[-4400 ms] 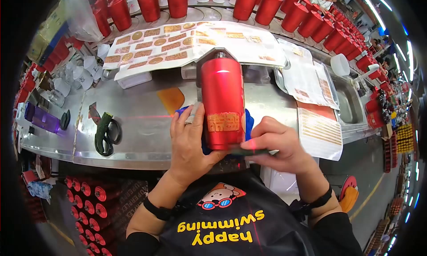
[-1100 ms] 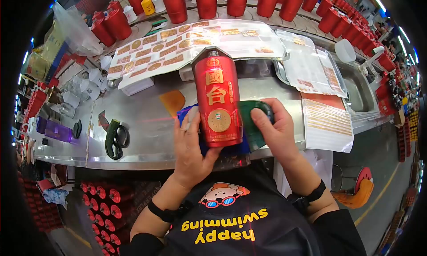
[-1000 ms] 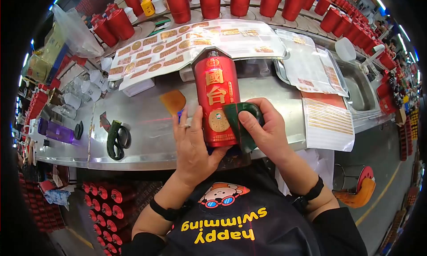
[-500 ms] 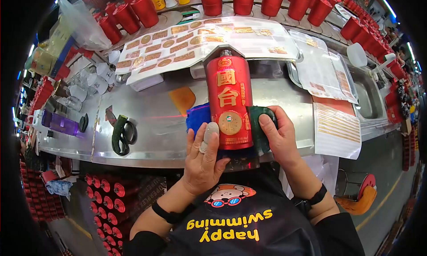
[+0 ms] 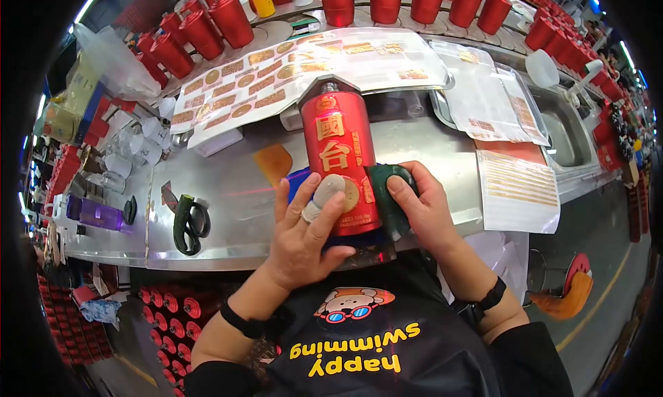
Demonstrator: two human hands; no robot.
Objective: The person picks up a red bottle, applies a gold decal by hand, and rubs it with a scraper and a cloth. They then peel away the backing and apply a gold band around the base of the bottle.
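Note:
A red bottle (image 5: 337,148) with gold characters and a round gold emblem lies at the middle, its neck pointing away from me. My left hand (image 5: 304,231) rests on its lower left side, fingers apart, with pale covers on some fingers touching the bottle near the emblem. A dark green pad (image 5: 392,190) is gripped in my right hand (image 5: 427,207) and pressed against the bottle's lower right side. Blue cloth (image 5: 298,179) shows under and beside the bottle. An orange piece (image 5: 273,163) lies on the steel table to the left.
Sheets of gold decals (image 5: 242,86) lie beyond the bottle, and a striped sheet (image 5: 518,190) is at the right. Green-handled scissors (image 5: 183,224) and a purple bottle (image 5: 97,212) lie at left. Red bottles (image 5: 338,3) line the back; a sink (image 5: 570,131) is at right.
The view has shifted a little. My left fingers have moved up and right onto part of the round emblem. The green pad is still in my right hand.

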